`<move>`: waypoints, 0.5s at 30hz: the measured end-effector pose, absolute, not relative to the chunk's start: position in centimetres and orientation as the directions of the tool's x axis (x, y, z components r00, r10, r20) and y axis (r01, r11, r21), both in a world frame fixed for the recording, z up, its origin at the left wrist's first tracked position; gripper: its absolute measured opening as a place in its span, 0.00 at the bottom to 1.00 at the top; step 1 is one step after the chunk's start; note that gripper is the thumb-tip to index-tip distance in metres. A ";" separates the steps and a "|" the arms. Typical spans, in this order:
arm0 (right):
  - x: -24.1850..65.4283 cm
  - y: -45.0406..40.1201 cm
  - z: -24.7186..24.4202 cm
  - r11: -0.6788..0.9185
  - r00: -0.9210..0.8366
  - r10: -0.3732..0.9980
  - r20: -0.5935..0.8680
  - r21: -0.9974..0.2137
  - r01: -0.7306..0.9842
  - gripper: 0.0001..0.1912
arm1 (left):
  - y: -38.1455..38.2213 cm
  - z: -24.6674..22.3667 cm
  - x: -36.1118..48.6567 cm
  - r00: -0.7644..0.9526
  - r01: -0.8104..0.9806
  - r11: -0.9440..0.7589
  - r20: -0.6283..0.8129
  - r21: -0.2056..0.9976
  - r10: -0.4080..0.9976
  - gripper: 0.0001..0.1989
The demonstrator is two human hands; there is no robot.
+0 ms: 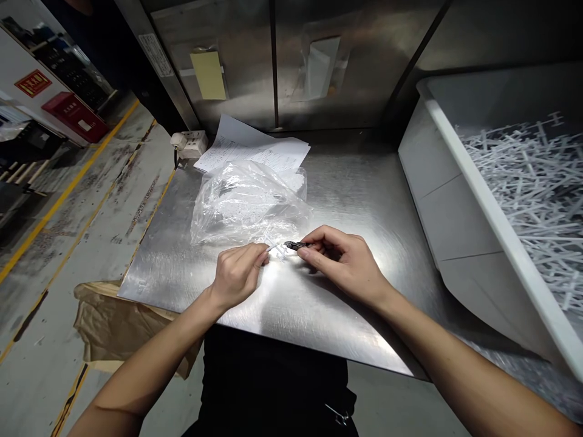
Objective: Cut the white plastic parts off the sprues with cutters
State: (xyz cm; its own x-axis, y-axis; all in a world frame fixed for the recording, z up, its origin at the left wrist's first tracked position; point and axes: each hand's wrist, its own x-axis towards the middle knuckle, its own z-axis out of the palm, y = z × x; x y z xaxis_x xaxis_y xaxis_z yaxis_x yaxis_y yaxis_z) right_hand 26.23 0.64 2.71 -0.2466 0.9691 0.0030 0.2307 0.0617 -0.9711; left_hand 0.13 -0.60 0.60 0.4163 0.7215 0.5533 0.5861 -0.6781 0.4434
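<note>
My left hand (237, 271) pinches a white plastic piece (272, 247) with thin branches, held low above the metal table. Opposite it, my right hand (345, 260) is closed on a small dark cutting tool (296, 245), whose tip points left at the white piece. Tool tip and piece are very close; whether they touch cannot be made out. Just behind both hands lies a clear plastic bag (246, 203) with small white bits inside.
A big grey bin (492, 206) full of white branched plastic pieces (537, 200) stands at the right. Behind the bag are printed sheets (255, 145) and a power socket (194, 144). Brown paper (122, 325) hangs at the table's (159, 261) left edge.
</note>
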 end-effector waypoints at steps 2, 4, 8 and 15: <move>26.3 0.6 2.9 0.065 -0.267 0.964 -0.002 -0.968 0.243 0.12 | -0.6 0.6 0.1 0.413 0.588 -0.680 0.561 0.437 0.718 0.10; 26.3 0.5 2.9 0.084 -0.278 0.961 0.010 -0.963 0.257 0.12 | -0.6 0.5 0.1 0.412 0.585 -0.683 0.565 0.436 0.714 0.10; 26.3 0.6 2.9 0.135 -0.284 0.957 0.054 -0.952 0.274 0.12 | -0.5 0.5 0.2 0.420 0.573 -0.697 0.576 0.431 0.701 0.10; 26.1 0.4 2.2 0.155 -0.269 0.960 0.078 -0.949 0.276 0.12 | -0.5 0.7 0.2 0.446 0.572 -0.706 0.564 0.418 0.695 0.11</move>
State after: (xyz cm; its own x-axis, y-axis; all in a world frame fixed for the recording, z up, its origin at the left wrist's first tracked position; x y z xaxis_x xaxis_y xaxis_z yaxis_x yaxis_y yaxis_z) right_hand 26.14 0.43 2.22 -0.2694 0.9599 0.0783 0.2755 0.1547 -0.9488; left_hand 0.20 -0.48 0.68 0.4459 0.6950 0.5641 0.5718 -0.7060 0.4178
